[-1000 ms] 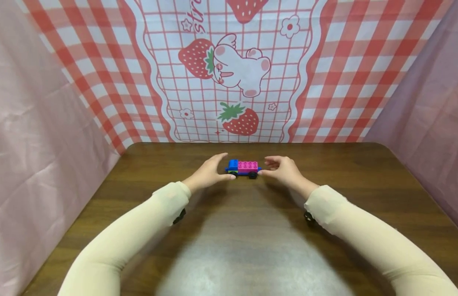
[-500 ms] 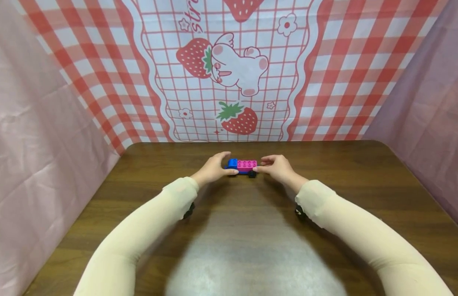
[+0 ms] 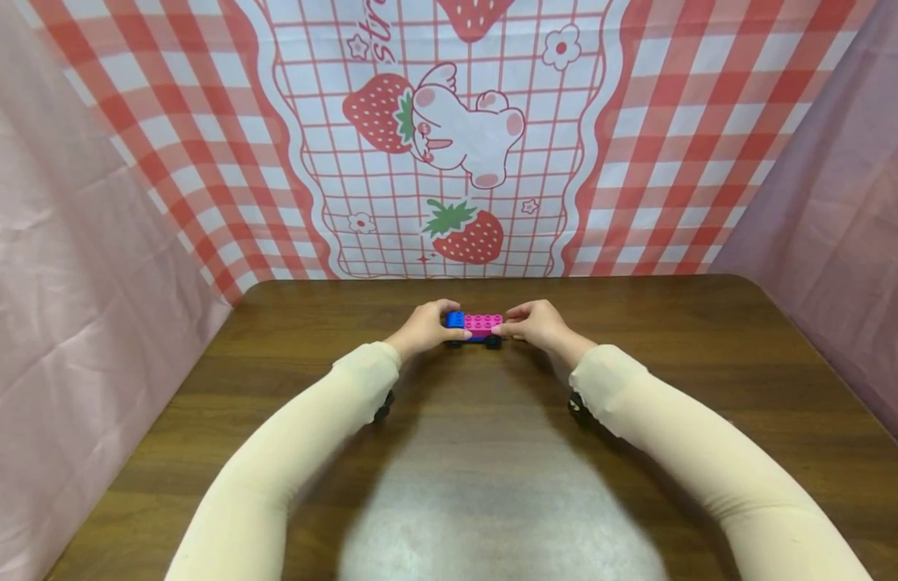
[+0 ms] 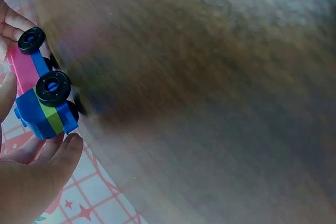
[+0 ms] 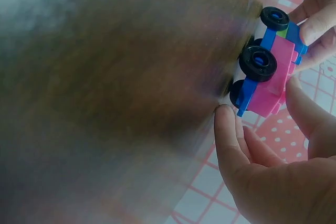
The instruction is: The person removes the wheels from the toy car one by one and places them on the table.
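Toy car [image 3: 474,327] lies left-right, blue end w/ left hand [image 3: 422,329].

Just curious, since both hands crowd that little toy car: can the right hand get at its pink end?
Probably yes. The right hand already touches the toy car at its pink end, and nothing lies between; the left hand holds the blue end.

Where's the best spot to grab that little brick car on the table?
Probably by its two short ends, one hand from each side. The toy car is long and low, with wheels along its long sides, and the left hand and right hand already take those ends.
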